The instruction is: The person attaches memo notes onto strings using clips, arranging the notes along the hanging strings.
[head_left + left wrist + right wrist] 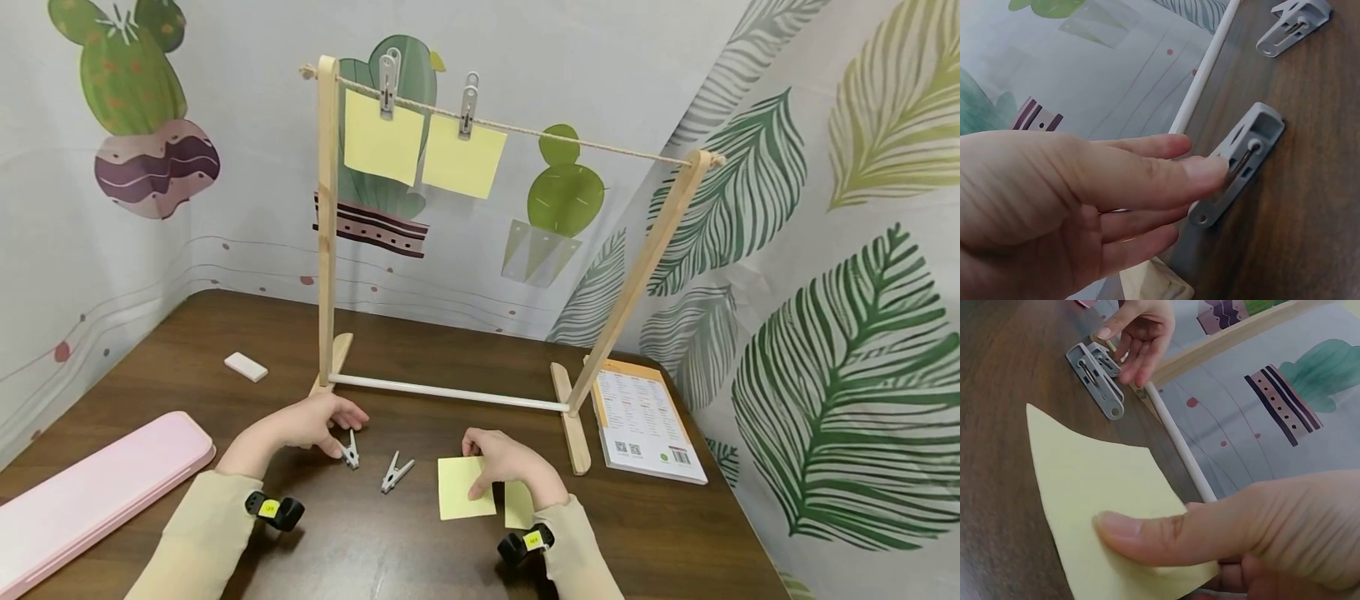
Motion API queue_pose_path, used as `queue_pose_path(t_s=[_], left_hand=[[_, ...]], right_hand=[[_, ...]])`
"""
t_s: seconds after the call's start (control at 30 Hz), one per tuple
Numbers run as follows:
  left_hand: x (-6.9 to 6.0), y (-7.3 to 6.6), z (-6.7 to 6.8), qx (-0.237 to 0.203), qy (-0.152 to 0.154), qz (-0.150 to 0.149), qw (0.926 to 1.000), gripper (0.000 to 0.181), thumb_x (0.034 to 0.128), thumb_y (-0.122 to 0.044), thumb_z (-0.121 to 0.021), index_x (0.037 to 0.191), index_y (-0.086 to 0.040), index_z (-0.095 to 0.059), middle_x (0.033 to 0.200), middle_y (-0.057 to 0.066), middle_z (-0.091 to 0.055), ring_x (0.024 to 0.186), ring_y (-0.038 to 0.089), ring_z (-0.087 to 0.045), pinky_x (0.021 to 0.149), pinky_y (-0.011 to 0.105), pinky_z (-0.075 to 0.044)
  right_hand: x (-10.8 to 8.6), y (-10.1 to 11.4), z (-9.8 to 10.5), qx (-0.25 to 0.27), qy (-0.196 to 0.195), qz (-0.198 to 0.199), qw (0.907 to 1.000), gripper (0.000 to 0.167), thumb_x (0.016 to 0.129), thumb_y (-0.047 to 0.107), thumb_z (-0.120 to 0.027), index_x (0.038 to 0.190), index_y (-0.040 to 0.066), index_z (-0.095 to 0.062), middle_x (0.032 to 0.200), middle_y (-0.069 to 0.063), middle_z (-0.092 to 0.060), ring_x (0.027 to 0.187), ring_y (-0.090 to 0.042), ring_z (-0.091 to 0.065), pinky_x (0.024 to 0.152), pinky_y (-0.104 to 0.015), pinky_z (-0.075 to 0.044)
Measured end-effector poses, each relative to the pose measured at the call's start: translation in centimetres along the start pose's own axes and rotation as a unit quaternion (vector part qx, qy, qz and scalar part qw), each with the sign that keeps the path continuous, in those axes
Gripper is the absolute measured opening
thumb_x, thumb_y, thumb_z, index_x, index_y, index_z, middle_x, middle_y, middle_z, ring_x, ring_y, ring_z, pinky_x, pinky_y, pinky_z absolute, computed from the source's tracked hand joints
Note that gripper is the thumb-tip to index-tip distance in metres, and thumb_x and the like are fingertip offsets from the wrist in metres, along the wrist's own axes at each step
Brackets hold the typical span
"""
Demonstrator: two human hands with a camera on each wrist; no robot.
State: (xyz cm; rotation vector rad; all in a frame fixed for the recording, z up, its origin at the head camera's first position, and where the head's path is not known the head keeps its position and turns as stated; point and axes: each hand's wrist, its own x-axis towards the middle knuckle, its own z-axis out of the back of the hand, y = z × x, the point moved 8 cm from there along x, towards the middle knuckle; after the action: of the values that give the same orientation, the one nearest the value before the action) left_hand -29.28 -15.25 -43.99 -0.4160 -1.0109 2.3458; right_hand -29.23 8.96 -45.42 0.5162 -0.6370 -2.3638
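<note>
In the head view my left hand [309, 419] reaches over a grey clothespin [350, 454] on the table, its thumb and fingers apart. The left wrist view has the thumb overlapping that clothespin [1240, 161]; whether they touch I cannot tell. A second grey clothespin [395, 472] lies to its right. My right hand [510, 467] pinches a yellow sticky note [457, 492], thumb on top, as the right wrist view also shows with the note [1097, 487] slightly curved. Another yellow note [517, 507] lies beneath the right hand, partly hidden by it.
A wooden frame [327, 225] carries a string [585, 143], from which two yellow notes [384, 137] hang by grey clothespins [468, 104]. Its white bottom bar [450, 392] runs behind the hands. A pink case [97, 500] and white eraser [245, 367] lie left, a booklet [648, 425] right.
</note>
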Motion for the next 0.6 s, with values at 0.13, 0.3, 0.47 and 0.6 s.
queue_pose_path(t_s=[0.13,0.3,0.47,0.6], left_hand=[[0.1,0.1,-0.2,0.007,0.001,0.002,1.0000,0.053,0.0647,0.009,-0.079,0.116,0.007,-0.064,0.105,0.013,-0.072,0.099,0.028,-0.064,0.087,0.044,-0.053],[0.2,0.5,-0.4,0.016,0.004,0.011,0.9998,0.052,0.0664,0.013,-0.075,0.117,0.005,-0.065,0.106,0.010,-0.072,0.101,0.027,-0.064,0.087,0.043,-0.053],[0.2,0.6,-0.5,0.023,0.007,0.006,0.9997,0.052,0.0677,0.015,-0.072,0.118,0.004,-0.065,0.107,0.009,-0.072,0.101,0.026,-0.064,0.086,0.041,-0.053],[0.3,0.6,-0.5,0.030,0.006,-0.003,0.9995,0.052,0.0678,0.015,-0.072,0.118,0.004,-0.064,0.106,0.008,-0.072,0.099,0.025,-0.064,0.086,0.040,-0.053]], right_hand=[[0.1,-0.4,0.4,0.031,-0.014,0.004,0.9994,0.040,0.068,0.008,-0.087,0.097,0.008,-0.060,0.084,0.003,-0.057,0.074,-0.009,-0.047,0.067,-0.023,-0.041],[0.1,-1.3,0.8,0.079,-0.019,-0.007,0.9966,0.025,0.080,0.017,-0.080,0.096,0.006,-0.065,0.077,0.005,-0.056,0.070,-0.008,-0.048,0.067,-0.024,-0.042],[0.1,-2.1,1.0,0.094,-0.032,-0.026,0.9947,0.036,0.083,0.020,-0.077,0.109,0.000,-0.065,0.093,-0.003,-0.066,0.085,-0.015,-0.057,0.078,-0.032,-0.049],[0.0,-2.3,1.2,0.102,-0.040,-0.036,0.9933,0.050,0.084,0.020,-0.076,0.123,-0.006,-0.060,0.113,-0.014,-0.067,0.103,-0.024,-0.060,0.090,-0.041,-0.049]])
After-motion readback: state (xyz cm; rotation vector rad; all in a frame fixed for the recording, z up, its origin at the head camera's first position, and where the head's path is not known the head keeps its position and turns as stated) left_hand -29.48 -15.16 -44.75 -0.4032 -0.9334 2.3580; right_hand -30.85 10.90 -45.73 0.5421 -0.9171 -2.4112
